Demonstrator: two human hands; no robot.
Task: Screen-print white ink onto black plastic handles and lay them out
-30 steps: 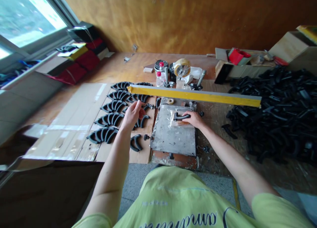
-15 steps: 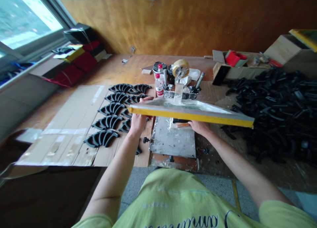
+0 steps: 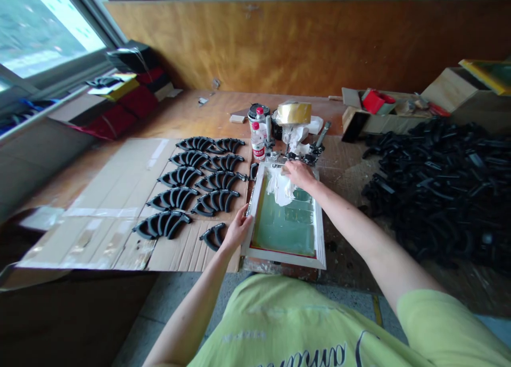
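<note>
Wooden table (image 3: pixel 191 111): cardboard sheets (image 3: pixel 120 175), 2 red-capped bottles (image 3: pixel 257 139).

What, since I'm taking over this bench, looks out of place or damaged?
One small black piece sits apart from the rows of black parts, beside the left edge of the white-rimmed screen. It seems slightly odd because the others are grouped; nothing looks clearly damaged.

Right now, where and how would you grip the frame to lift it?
Probably by the left rail of the frame, toward its near end, coming from the left: the rail is straight and narrow, and the left hand touches it. The far end looks worse: the right hand and white paste are there.
</note>
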